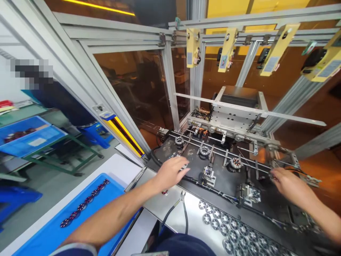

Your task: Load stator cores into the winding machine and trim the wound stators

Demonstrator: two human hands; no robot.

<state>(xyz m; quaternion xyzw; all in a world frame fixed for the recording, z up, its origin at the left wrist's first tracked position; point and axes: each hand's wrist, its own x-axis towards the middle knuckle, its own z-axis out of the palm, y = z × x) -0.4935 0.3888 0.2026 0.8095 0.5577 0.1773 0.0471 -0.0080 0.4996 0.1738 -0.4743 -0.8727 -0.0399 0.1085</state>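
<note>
My left hand (172,172) hovers over the near left edge of the black machine plate (170,147), fingers stretched out and thumb apart, with nothing visible in it. Below it, a small round part with red in it (165,192) lies on the metal ledge. My right hand (293,185) is at the right end of the long rails (247,163), its fingers curled together; what they grip, if anything, is hidden. Between the hands, round fixtures sit along the rails: two metal rings (204,152) and one bearing a copper-coloured wound core (236,163).
Wire cutters (182,197) lie on the ledge beside rows of round metal parts (234,227). A blue tray (106,209) at left holds a line of dark red wound cores (84,203). Yellow units (227,49) hang from the frame overhead. Another person (64,99) is at far left.
</note>
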